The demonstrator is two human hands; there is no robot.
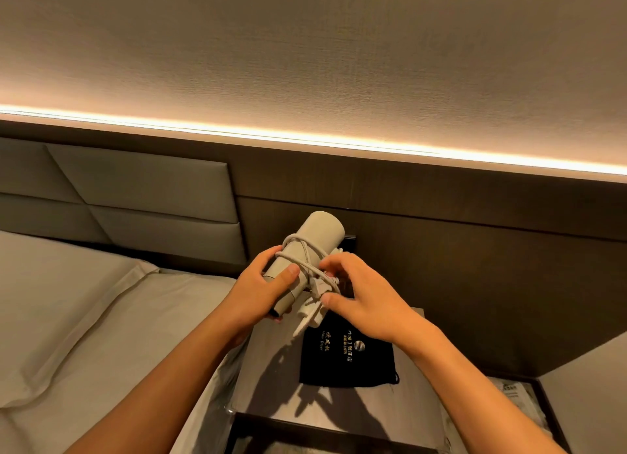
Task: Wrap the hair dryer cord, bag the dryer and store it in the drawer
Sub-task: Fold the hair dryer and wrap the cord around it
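Observation:
A beige hair dryer is held up over the nightstand, its barrel pointing up and away. My left hand grips the lower barrel. The beige cord loops around the barrel in a few turns. My right hand pinches the cord end with its plug beside the dryer's handle. A black drawstring bag with gold lettering lies flat on the nightstand below my hands.
A bed with a white pillow lies to the left, under a padded headboard. At the bottom, an open drawer shows below the nightstand. Printed paper lies at the lower right. A dark wooden wall panel stands behind.

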